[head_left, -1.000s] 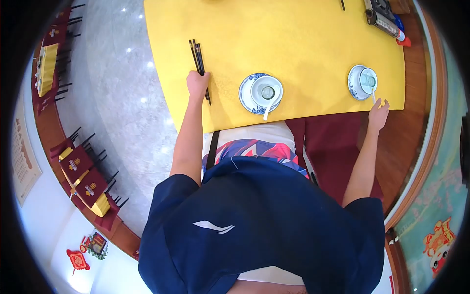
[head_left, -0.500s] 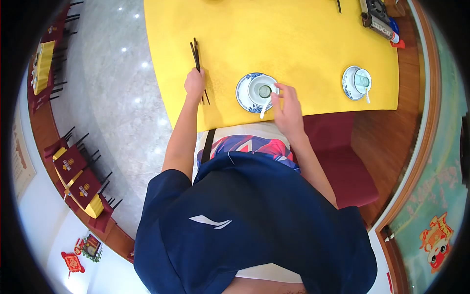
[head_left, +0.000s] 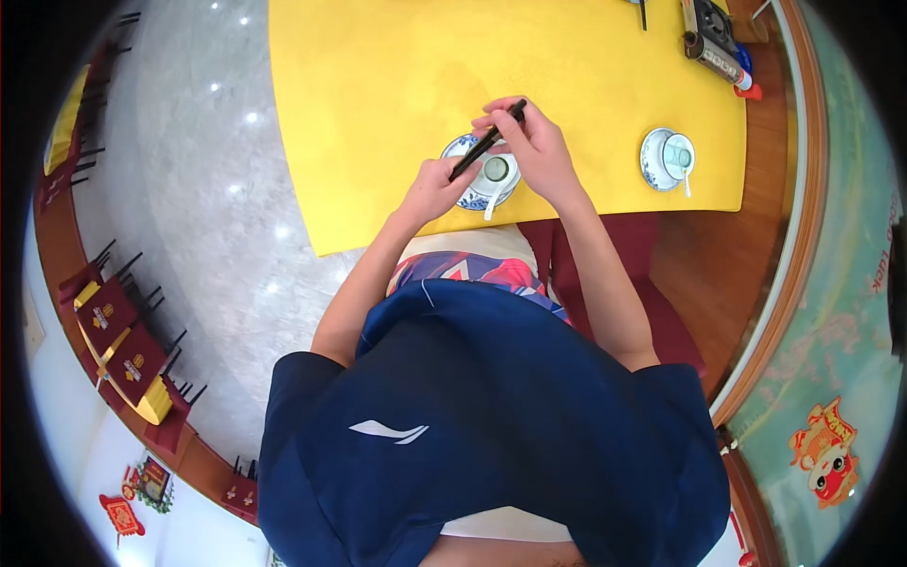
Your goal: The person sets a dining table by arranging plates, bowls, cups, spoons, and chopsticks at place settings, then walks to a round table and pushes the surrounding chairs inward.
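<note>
Black chopsticks (head_left: 487, 146) are bundled at a slant between my two hands, above the nearer place setting. My left hand (head_left: 436, 192) is closed round their lower end. The fingers of my right hand (head_left: 531, 142) are bent round their upper end. Beneath them a blue-and-white plate (head_left: 457, 147) carries a white bowl, a small glass (head_left: 495, 169) and a white spoon (head_left: 492, 205); my hands hide part of it. Farther right, a second plate (head_left: 651, 172) holds a bowl, a glass (head_left: 676, 155) and a spoon (head_left: 687, 182).
The yellow-covered table (head_left: 378, 85) spans the top. At its upper right lie a portable stove (head_left: 713, 26) and a gas canister (head_left: 716, 59). A dark red chair (head_left: 605, 248) stands at the near edge. Another dark stick (head_left: 643, 14) shows at the top edge.
My left hand has lifted the chopsticks off the left part of the table and brought them right. My right hand has come from the right setting to their upper end.
</note>
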### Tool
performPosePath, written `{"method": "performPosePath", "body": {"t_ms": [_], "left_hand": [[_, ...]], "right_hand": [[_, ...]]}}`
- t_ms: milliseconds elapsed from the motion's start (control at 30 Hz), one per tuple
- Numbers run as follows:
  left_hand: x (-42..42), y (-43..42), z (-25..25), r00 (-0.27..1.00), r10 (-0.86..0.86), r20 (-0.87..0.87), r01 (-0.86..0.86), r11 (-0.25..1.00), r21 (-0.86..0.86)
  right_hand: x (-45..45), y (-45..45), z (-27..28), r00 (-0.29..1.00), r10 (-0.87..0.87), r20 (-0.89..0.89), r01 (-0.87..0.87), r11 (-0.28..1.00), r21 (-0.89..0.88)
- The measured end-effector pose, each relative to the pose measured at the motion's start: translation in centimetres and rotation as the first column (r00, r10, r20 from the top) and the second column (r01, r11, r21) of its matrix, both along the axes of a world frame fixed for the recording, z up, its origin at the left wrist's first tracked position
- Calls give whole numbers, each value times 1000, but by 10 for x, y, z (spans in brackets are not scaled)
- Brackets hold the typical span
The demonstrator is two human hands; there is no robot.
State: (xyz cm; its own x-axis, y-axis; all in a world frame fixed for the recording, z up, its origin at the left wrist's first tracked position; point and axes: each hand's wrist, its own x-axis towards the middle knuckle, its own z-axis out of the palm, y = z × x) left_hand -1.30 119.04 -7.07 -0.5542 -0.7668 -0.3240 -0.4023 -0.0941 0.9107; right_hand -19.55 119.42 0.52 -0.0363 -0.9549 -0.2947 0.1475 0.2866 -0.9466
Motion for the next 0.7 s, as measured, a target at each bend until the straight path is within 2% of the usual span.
{"method": "performPosePath", "body": {"t_ms": [33, 100, 133, 200, 233, 267, 333, 367, 433, 467, 533, 567, 600, 700], "left_hand": [[1, 3, -2, 1000, -4, -5, 4, 999, 44], [3, 4, -12, 1000, 2, 25, -3, 1000, 31], [4, 3, -17, 998, 2, 57, -3, 1000, 17], [0, -7, -26, 1000, -1, 27, 1, 1000, -24], [-3, -12, -30, 1000, -3, 0, 3, 998, -67], [-7, -19, -31, 1000, -2, -3, 2, 998, -64], [-17, -41, -32, 950, 162, -267, -215, 959, -185], [-16, -54, -46, 949, 162, -270, -216, 959, -186], [-7, -75, -88, 904, 168, -393, -249, 954, -164], [-6, -76, -100, 904, 169, -392, -249, 955, -163], [-2, -78, -125, 853, 267, -448, -418, 863, -283], [-2, -79, -167, 658, 446, -607, -475, 871, 125], [-2, -80, -167, 651, 450, -611, -483, 867, 124], [3, -78, -162, 730, 386, -564, -498, 865, -53]], "right_hand": [[0, 2, 1, 1000, 8, -2, -8, 1000, 3], [2, 7, 7, 969, 109, -222, -111, 994, -1], [3, 10, 11, 969, 111, -223, -113, 994, 3], [8, 13, 31, 801, 275, -532, -318, 948, 12], [14, 16, 24, 807, 179, -563, -310, 939, -145], [21, 13, 22, 805, 182, -565, -312, 939, -142], [38, 1, 18, 832, 43, -553, -238, 929, -285], [45, -9, 13, 823, 22, -568, -259, 904, -341], [59, -28, -12, 792, 1, -610, -275, 893, -356], [66, -35, -25, 760, -23, -649, -291, 881, -372], [77, -45, -42, 750, 20, -662, -322, 884, -339], [81, -50, -46, 736, 63, -675, -357, 882, -307], [85, -53, -46, 733, 68, -677, -367, 878, -308], [92, -56, -47, 708, 81, -701, -398, 866, -302]]}}
